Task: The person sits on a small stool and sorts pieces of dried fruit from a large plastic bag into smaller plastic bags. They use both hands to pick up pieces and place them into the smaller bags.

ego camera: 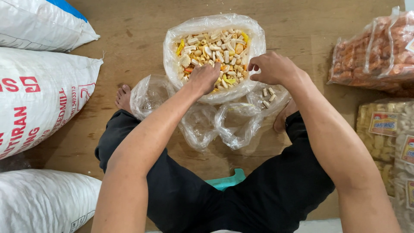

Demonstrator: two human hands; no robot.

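Note:
A large clear plastic bag (172,41) stands open on the wooden floor, full of mixed white, yellow and orange snack pieces (215,45). My left hand (203,77) reaches into its near side, fingers curled down into the pieces and hidden among them. My right hand (271,68) hovers at the bag's right rim with thumb and forefinger pinched on clear plastic. Just below it lies a small clear bag (269,92) holding a few white pieces. I cannot tell which of the two bags the pinched film belongs to.
Several crumpled empty clear bags (215,125) lie between my feet. White woven sacks (39,95) line the left side. Packed bags of orange snacks (375,51) and pale snacks (384,133) sit at the right. A teal stool edge (226,180) shows under my legs.

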